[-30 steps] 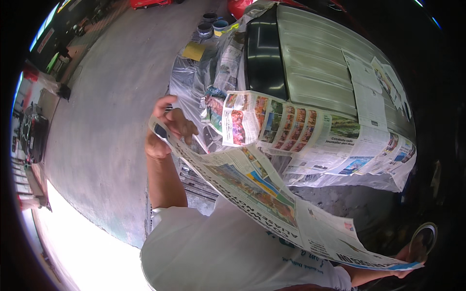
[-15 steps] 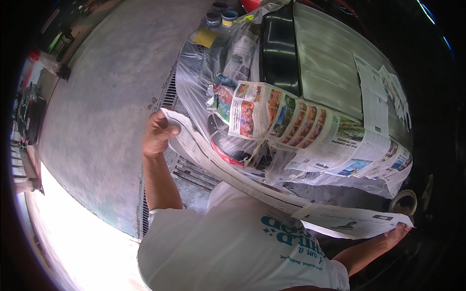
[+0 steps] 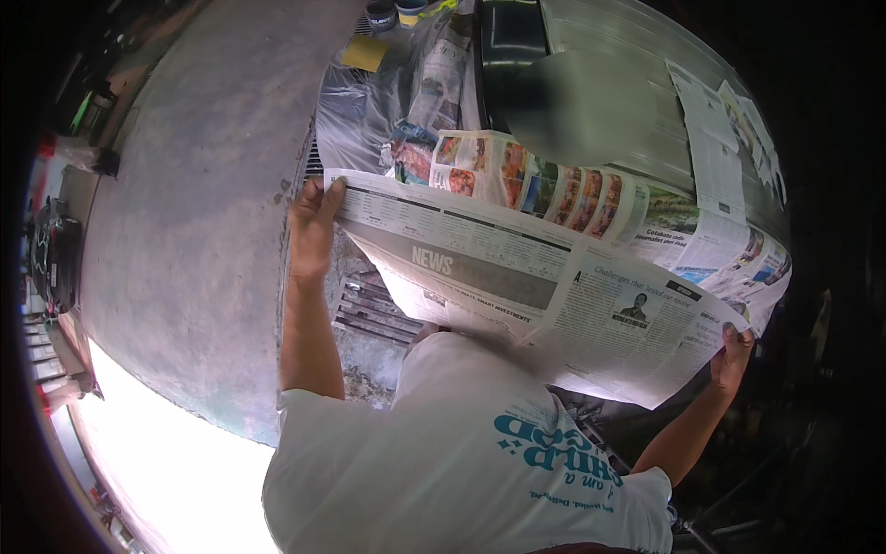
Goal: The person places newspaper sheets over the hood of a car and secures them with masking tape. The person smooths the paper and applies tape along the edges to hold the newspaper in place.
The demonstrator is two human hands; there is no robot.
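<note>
A wide newspaper sheet [image 3: 480, 268] is stretched between my two hands, its printed side facing me. My left hand [image 3: 312, 226] pinches the upper left corner, thumb on top. At the right end, my right hand [image 3: 732, 355] grips the edge with its fingers closed. Just beyond the sheet stands a vehicle roof panel [image 3: 637, 88], dull grey-green, beside a glossy black panel [image 3: 506, 46]. Newspaper masking [image 3: 591, 198] with coloured pictures runs along the near edge of the roof. The held sheet overlaps part of that masking and hides what lies below it.
Clear plastic sheeting [image 3: 355, 120] drapes the vehicle's left side, with a yellow square [image 3: 365, 54] on it. Cups [image 3: 380, 14] stand at the far end. A floor grate [image 3: 374, 309] lies below my left forearm. More newspaper [image 3: 706, 148] lies across the roof's right part. Concrete floor [image 3: 185, 203] stretches left.
The sheet has risen and unfolded from a narrow curved strip to a broad face. My right hand has moved up and left; my left hand has shifted slightly. The view has tilted slightly.
</note>
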